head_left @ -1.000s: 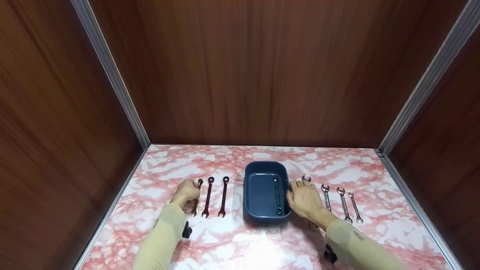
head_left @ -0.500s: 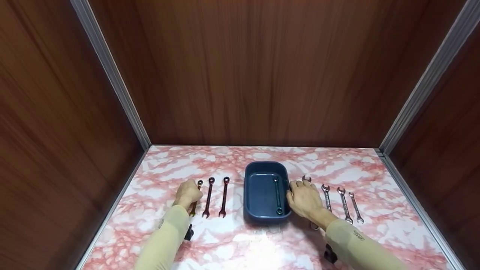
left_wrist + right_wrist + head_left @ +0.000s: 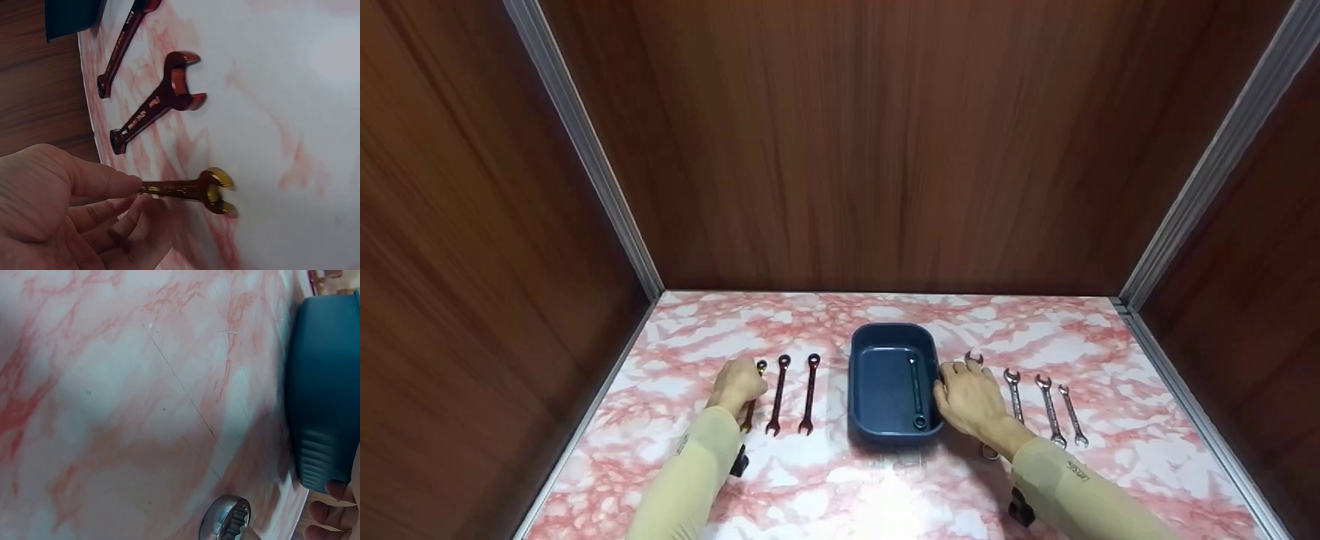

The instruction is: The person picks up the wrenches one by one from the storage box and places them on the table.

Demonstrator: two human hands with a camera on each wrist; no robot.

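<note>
My left hand pinches the shank of a gold-coloured combination wrench between thumb and fingers. The open end of that wrench points out of the grip in the left wrist view. Two dark red combination wrenches lie side by side to its right. My right hand, fingers relaxed, rests against the right side of a blue plastic bin. A green combination wrench lies inside the bin. Beneath the right hand is a large silver wrench, its middle hidden by the hand.
Several silver wrenches lie in a row right of my right hand. The pink-and-white marbled table is bounded by brown wood-grain panels at the back and on both sides, with metal framing at the corners.
My left hand has shifted slightly right and farther over the gold wrench, and the wrench has moved slightly. The right hand and bin stay in place.
</note>
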